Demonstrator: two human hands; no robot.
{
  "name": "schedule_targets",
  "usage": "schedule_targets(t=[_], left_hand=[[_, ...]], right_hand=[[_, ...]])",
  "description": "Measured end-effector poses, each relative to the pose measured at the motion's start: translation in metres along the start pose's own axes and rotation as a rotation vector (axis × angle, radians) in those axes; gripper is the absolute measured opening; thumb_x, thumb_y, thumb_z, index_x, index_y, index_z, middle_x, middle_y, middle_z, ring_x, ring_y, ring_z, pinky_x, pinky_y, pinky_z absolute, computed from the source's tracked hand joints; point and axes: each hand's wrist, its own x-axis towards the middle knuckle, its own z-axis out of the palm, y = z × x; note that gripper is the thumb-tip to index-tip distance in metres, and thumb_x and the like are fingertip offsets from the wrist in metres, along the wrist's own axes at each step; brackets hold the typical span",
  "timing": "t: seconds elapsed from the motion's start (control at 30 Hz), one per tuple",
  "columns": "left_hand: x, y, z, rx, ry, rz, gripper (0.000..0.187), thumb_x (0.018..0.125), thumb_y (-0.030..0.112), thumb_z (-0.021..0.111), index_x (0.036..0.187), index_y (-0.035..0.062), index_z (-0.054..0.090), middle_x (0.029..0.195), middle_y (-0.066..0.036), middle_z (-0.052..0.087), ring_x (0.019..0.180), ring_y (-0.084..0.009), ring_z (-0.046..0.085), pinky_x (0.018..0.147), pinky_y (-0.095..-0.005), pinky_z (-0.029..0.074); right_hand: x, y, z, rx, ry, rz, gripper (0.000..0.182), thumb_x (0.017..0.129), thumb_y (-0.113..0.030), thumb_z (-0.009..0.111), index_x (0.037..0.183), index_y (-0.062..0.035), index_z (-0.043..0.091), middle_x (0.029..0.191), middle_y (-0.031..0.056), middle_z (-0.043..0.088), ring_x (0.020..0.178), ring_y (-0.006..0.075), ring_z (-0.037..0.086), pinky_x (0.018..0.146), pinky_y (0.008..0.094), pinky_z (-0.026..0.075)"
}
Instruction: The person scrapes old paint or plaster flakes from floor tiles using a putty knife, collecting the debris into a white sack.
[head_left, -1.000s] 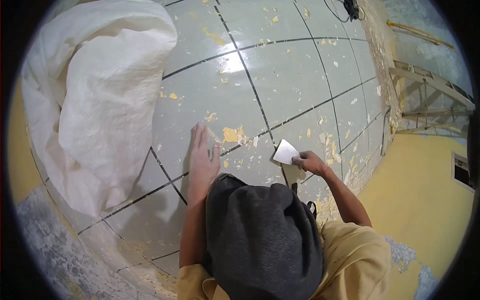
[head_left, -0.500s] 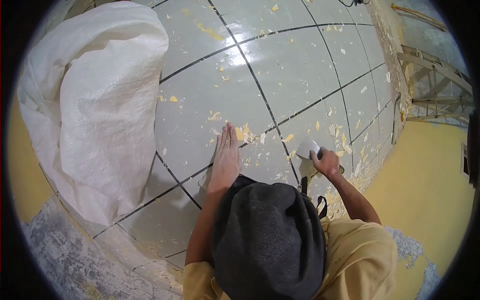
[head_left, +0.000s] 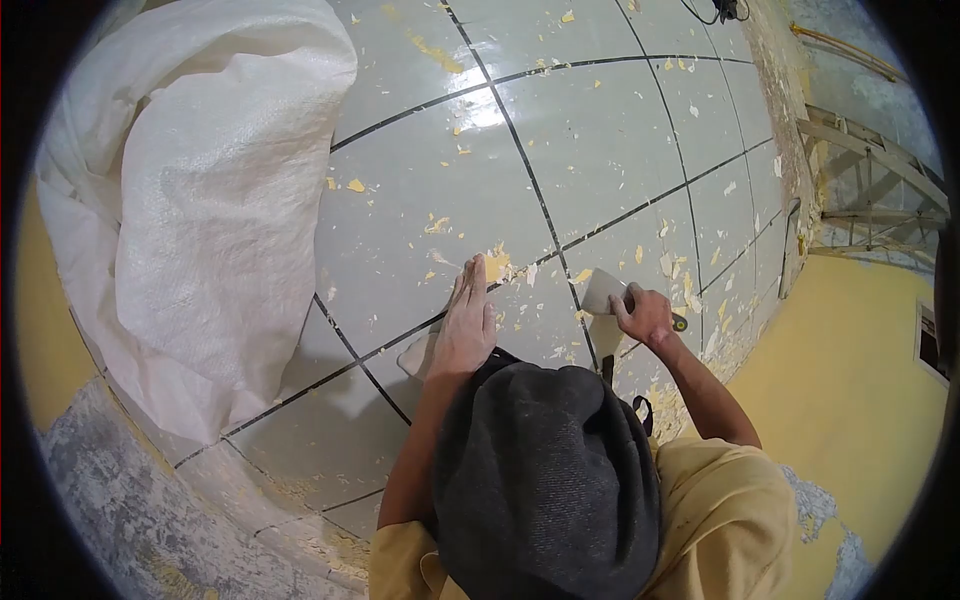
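Note:
My left hand (head_left: 467, 325) is stretched out with its fingers straight and held together, its edge down on the tiled floor (head_left: 420, 215). Right at its fingertips lies a small heap of yellow and white paint flakes (head_left: 497, 265). My right hand (head_left: 648, 317) grips a scraper by its handle. The scraper's wide pale blade (head_left: 601, 291) points left toward the flakes, close over the tiles, and the handle's end shows behind the hand. Beside my left wrist is a pale flat piece (head_left: 415, 357), partly hidden by the forearm.
A big white woven sack (head_left: 225, 220) lies on the left. More paint chips (head_left: 668, 265) are scattered to the right, along the wall's base. A metal ladder (head_left: 870, 150) is at the upper right. A dark cap (head_left: 545, 480) covers the lower middle of the view.
The view has shifted slightly. My right hand and the scraper have moved a little left and forward, and more of the blade's face shows. My left hand keeps nearly the same place beside the flakes.

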Motion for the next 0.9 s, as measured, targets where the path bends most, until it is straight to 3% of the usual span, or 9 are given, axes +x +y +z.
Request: schedule_targets(t=[0.23, 0.57, 0.9], left_hand=[[-0.002, -0.002, 0.004, 0.009, -0.009, 0.025, 0.068, 0.083, 0.003, 0.045, 0.142, -0.0005, 0.01, 0.141, -0.029, 0.026, 0.133, -0.042, 0.024, 0.113, -0.0425, 0.02], [-0.001, -0.004, 0.01, 0.054, -0.013, 0.045, 0.072, 0.08, 0.001, 0.045, 0.141, -0.0039, 0.009, 0.14, -0.03, 0.026, 0.134, -0.0406, 0.023, 0.113, -0.043, 0.018], [-0.004, 0.01, 0.006, 0.082, 0.088, 0.091, 0.07, 0.081, 0.004, 0.045, 0.141, -0.0065, 0.01, 0.139, -0.032, 0.028, 0.133, -0.0411, 0.025, 0.112, -0.0433, 0.02]], right_hand=[[0.023, -0.05, -0.012, -0.006, -0.077, -0.234, 0.041, 0.083, -0.044, 0.052, 0.08, -0.0033, 0.059, 0.067, 0.0187, 0.063, 0.067, 0.0368, 0.064, 0.067, 0.0463, 0.051], [0.018, -0.134, -0.019, 0.072, -0.109, -0.14, 0.04, 0.085, -0.04, 0.052, 0.085, -0.0011, 0.061, 0.07, 0.0222, 0.064, 0.071, 0.0385, 0.064, 0.069, 0.0472, 0.051], [0.017, -0.169, -0.031, 0.245, -0.049, -0.207, 0.043, 0.085, -0.042, 0.052, 0.076, -0.0004, 0.059, 0.067, 0.0195, 0.063, 0.067, 0.0373, 0.063, 0.065, 0.0458, 0.05]])
